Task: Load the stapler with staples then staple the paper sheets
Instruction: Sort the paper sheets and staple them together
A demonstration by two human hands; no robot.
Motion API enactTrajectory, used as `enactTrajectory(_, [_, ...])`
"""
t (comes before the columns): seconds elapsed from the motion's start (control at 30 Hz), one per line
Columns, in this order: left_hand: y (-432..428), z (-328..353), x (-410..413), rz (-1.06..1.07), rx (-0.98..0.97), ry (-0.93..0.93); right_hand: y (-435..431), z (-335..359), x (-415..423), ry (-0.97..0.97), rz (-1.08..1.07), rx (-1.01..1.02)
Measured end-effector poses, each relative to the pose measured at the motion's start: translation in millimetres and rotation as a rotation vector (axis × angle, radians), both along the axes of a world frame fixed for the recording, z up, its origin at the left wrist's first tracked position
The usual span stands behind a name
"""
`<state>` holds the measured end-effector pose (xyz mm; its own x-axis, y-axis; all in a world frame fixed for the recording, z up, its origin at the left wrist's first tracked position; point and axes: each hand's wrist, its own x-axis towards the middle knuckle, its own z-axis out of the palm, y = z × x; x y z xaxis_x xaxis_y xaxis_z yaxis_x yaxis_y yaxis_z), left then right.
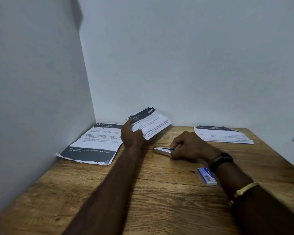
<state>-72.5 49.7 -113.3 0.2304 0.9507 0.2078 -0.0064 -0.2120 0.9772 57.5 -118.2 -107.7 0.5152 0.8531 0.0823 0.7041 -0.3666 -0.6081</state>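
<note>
So, the stapler (161, 150) lies flat mid-desk (159, 192), and our right grip (188, 146) curls round its near end, likely steadying it. Our left grip (131, 134) pinches the paper sheets (153, 123), lifted just behind it, probably to feed a corner in. The staple box (207, 176) sits by our right wrist. The left printout (95, 145) and right printout (222, 134) lie apart, and neither blocks the way.

Dim, cool, even light; walls (176, 56) read grey-blue. Dark shadow patch upper left at the wall corner. Soft shadow beside left forearm (109, 192) on tabletop (159, 192). Wide-angle bending toward the edges. Print on paper sheets (153, 123) soft; far right edge blurred.
</note>
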Motion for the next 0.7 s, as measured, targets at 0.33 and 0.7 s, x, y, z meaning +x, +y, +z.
enactTrajectory(0.33, [-4.7,1.3,3.8,-0.028,-0.252,-0.194,5.1,-7.4,6.0,-0.027,-0.185,0.262])
enactTrajectory(0.7, [-16.8,11.2,6.7,-0.143,-0.413,-0.291,17.4,-7.5,5.4,0.487,-0.207,0.539])
